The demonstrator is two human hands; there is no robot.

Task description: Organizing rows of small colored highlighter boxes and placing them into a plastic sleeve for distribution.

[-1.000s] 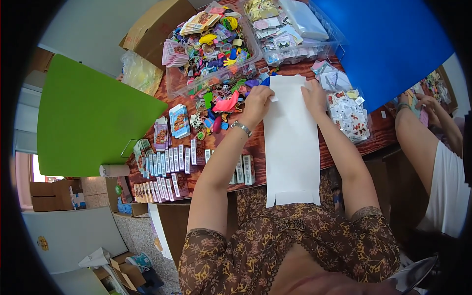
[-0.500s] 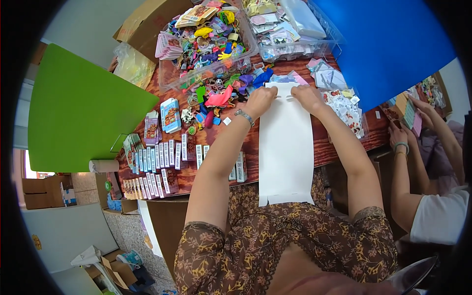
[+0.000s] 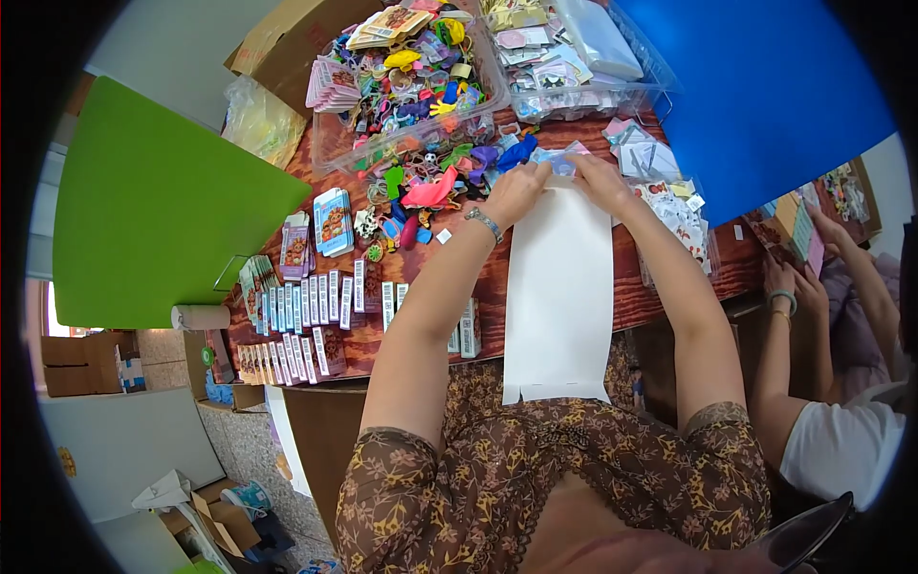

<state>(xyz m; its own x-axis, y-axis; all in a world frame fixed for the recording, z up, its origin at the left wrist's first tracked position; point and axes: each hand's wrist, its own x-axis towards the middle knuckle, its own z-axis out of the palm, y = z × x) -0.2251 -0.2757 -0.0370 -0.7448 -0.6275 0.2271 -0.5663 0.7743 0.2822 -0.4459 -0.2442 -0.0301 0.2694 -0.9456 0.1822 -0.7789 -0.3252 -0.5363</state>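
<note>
A long white paper strip [image 3: 559,297] stretches from the edge of the red-brown patterned table to my lap, and its near end has small slits at the corners. At its far end, my left hand [image 3: 519,194] pinches the left corner with fingers curled. My right hand [image 3: 601,185] is closed on the right side of that same end, thumb turned inward. The fingertips partly hide the far edge. Just beyond my hands lie a blue rubbery toy [image 3: 516,151] and some clear plastic packets [image 3: 562,158].
A clear bin [image 3: 411,143] overflows with small colourful toys; another bin [image 3: 583,100] holds cards and packets. Small upright boxes [image 3: 306,304] stand in rows at left. A tray of printed pieces [image 3: 677,225] sits at right. Green [image 3: 163,210] and blue panels [image 3: 765,86] flank the table. A co-worker's hands [image 3: 798,277] hold cards.
My hands have drawn slightly closer together at the strip's far end, and my right hand has shifted inward. The strip's far end has moved a little to the right. The co-worker's hands have shifted slightly.
</note>
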